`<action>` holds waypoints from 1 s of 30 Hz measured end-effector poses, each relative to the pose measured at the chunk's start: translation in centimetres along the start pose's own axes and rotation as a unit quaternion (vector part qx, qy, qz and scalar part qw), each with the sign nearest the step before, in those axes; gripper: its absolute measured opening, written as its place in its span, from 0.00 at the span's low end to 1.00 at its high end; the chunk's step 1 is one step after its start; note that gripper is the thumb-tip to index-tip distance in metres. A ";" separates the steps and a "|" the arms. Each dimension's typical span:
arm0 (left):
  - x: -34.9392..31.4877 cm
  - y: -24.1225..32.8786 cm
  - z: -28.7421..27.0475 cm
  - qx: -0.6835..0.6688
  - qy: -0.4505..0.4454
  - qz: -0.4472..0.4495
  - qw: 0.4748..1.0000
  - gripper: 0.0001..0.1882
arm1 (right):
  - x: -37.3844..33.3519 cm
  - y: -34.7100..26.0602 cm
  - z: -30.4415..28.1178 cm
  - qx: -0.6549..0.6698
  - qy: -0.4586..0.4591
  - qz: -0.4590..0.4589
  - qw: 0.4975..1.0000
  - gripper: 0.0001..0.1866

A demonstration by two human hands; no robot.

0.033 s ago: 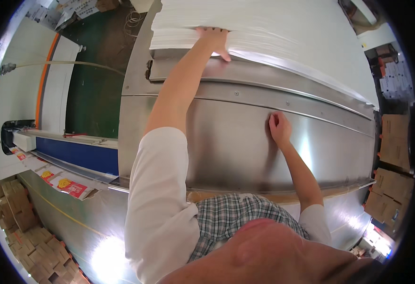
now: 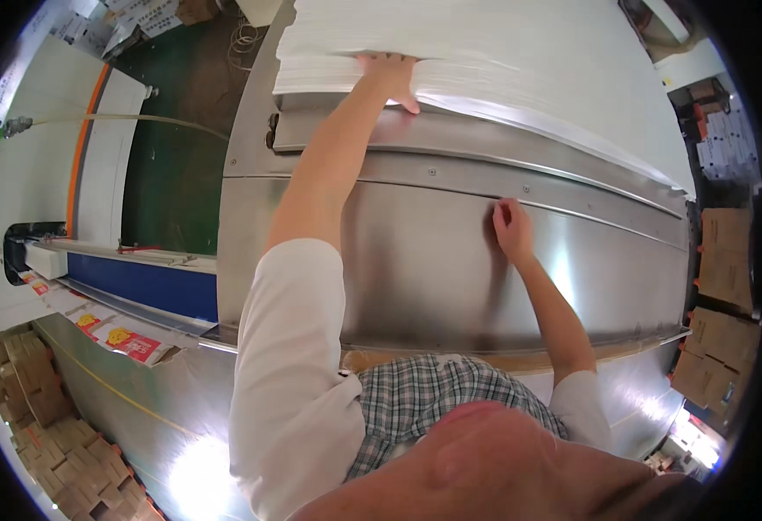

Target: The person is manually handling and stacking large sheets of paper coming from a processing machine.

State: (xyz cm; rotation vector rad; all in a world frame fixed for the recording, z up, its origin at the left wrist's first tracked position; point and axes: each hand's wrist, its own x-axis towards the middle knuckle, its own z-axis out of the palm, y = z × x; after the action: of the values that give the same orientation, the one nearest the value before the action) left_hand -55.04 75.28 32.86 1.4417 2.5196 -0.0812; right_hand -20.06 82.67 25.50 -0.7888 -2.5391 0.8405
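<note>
A thick stack of white sheets (image 2: 563, 65), its layered edge facing me, lies on a steel-topped machine table (image 2: 424, 260). My left hand (image 2: 389, 78) reaches out to that near edge. Its fingertips are tucked between layers of the stack and hidden there, while the thumb points down past the lower sheets at the steel ledge. The hand grips some of the sheets. Over the steel surface nearer to me is my right hand (image 2: 513, 230), with its fingers curled in and nothing visible in them. Whether it touches the steel I cannot tell.
At left a blue conveyor belt (image 2: 142, 285) runs beside printed red and white sheets (image 2: 120, 337). A pale hose (image 2: 138, 115) crosses the gap to a white machine (image 2: 51, 174). Brown cartons (image 2: 72, 464) are piled lower left, with more cartons (image 2: 726, 256) at right.
My right hand has shifted slightly away from me over the steel, toward the stack. My left hand stays at the sheets' edge, almost unmoved.
</note>
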 end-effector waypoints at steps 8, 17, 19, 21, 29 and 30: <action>-4.2 2.8 0.7 0.011 0.058 -0.048 0.997 0.44 | 16.2 -9.5 0.0 0.014 0.000 -0.256 0.967 0.18; -2.0 6.6 -1.2 0.052 -0.068 -0.183 0.979 0.57 | 25.2 7.9 -10.6 -0.246 -0.185 -0.054 0.950 0.32; -1.2 6.5 -1.5 0.069 -0.118 -0.242 0.961 0.60 | 25.5 14.1 -16.6 -0.306 -0.177 -0.008 0.936 0.34; -1.1 8.0 -1.7 0.086 -0.134 -0.262 0.952 0.59 | 25.1 20.2 -22.5 -0.336 -0.230 0.058 0.911 0.37; 0.4 9.0 -0.9 0.127 -0.183 -0.355 0.908 0.57 | 25.1 35.5 -39.3 -0.318 -0.296 0.064 0.898 0.43; 1.1 9.4 -0.5 0.116 -0.180 -0.363 0.907 0.57 | 25.3 37.7 -41.3 -0.325 -0.336 0.072 0.881 0.48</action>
State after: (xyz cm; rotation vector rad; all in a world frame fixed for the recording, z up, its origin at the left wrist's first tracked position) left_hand -47.63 81.10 33.78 0.3998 2.6215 -0.7195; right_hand -5.15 141.06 37.04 -1.0136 -3.5091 0.2914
